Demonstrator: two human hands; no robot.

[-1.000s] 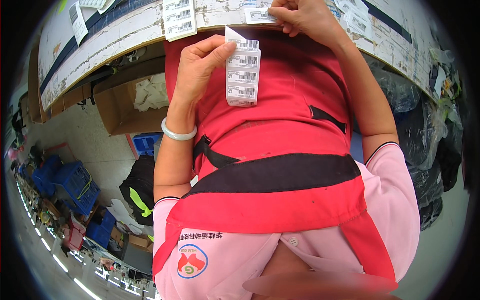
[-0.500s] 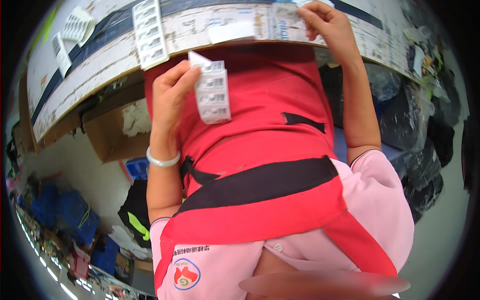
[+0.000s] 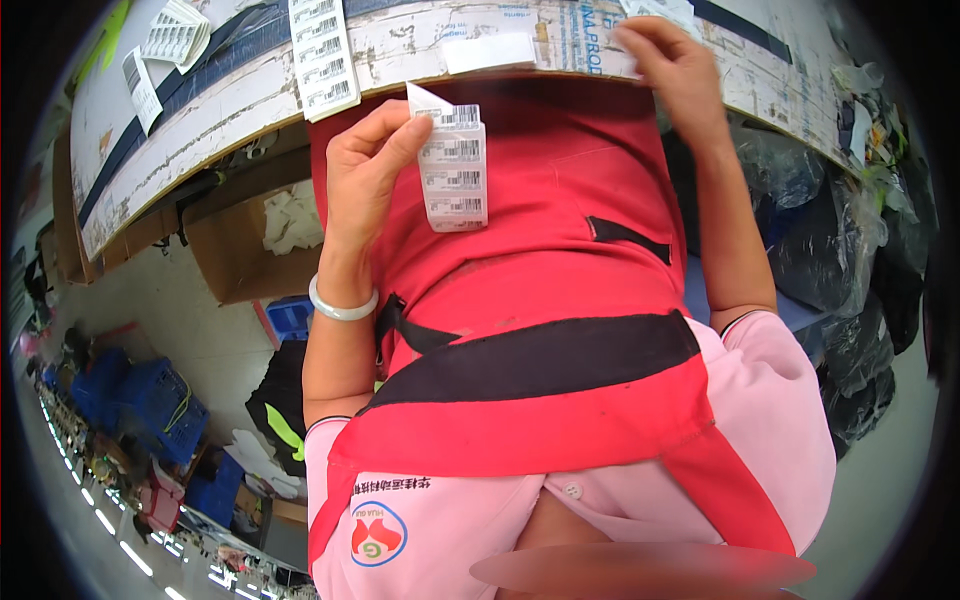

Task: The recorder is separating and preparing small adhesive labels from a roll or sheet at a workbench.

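Observation:
My left hand (image 3: 372, 170) is closed, pinching the top of a strip of white barcode labels (image 3: 455, 180) between thumb and fingers. The strip hangs down in front of my red apron, and a corner of it is folded up to a point. Over the table's near edge, my right hand (image 3: 680, 80) has its fingers loosely bent and apart, slightly blurred, with nothing visible in them. Just beyond it lies a clear plastic packet (image 3: 662, 12), partly behind the hand. A blank white slip (image 3: 490, 53) rests on the table between my hands.
The worn white table (image 3: 400, 50) carries a long label sheet (image 3: 325, 60), a stack of label strips (image 3: 176, 35) and a single label (image 3: 141, 88). Below stands an open cardboard box (image 3: 225, 250). Plastic-wrapped dark bags (image 3: 825, 240) pile up at right; blue crates (image 3: 165, 405) are at lower left.
My right hand has come away from the clear packet, which now lies farther right on the table. My left hand still holds the label strip. The whole view has shifted slightly.

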